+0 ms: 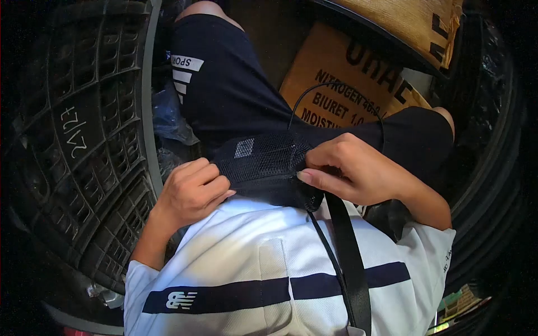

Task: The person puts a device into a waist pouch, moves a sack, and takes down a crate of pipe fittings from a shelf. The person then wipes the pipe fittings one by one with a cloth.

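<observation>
A black mesh pouch (260, 159) lies across my lap at the waist, with a strap (348, 252) and a thin cable running from its right side over my white shirt. My left hand (197, 189) is closed on the pouch's left end, fingers curled. At the opposite end, my right hand (342, 168) pinches the pouch's edge between thumb and fingers. The cable (314, 87) loops above the pouch across my dark shorts. What lies inside the mesh is too dark to make out.
Black plastic crates (78, 134) marked with writing stand at the left. A brown printed sack (314, 61) lies beyond my legs, with another sack (414, 19) above it. Clear plastic wrapping (171, 115) sits beside my left leg. Dark stacked items (487, 140) line the right.
</observation>
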Tool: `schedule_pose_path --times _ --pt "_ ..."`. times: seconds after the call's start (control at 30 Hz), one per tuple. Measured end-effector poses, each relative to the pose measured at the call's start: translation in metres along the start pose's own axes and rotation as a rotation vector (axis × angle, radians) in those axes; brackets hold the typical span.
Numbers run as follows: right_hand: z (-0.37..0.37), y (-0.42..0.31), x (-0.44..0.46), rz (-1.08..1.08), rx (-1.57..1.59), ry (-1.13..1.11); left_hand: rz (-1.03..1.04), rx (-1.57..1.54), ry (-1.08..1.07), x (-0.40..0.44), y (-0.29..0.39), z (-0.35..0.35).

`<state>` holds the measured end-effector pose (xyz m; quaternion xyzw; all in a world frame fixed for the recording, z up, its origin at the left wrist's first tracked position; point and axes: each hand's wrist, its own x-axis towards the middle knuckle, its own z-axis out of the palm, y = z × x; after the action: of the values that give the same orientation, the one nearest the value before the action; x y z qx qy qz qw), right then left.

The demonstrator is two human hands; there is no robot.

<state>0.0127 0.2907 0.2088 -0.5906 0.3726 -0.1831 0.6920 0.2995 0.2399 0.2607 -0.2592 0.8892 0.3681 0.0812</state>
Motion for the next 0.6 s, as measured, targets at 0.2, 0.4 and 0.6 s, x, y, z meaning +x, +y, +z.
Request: schedule_pose_path --times 0.2,0.4,0.6 --pt "0.011 0.022 -0.002 -0.156 -0.055 0.179 -0.055 0.073 0.025 0.017 -0.002 -0.001" --pt "0.030 0.018 0.005 -0.246 -0.015 0.227 0.073 -0.348 0.082 0.091 0.012 -0.002" --pt "0.027 -0.004 -0.001 -0.202 -0.310 0.303 -0.072 -0.833 -0.489 0.117 -0.022 0.052"
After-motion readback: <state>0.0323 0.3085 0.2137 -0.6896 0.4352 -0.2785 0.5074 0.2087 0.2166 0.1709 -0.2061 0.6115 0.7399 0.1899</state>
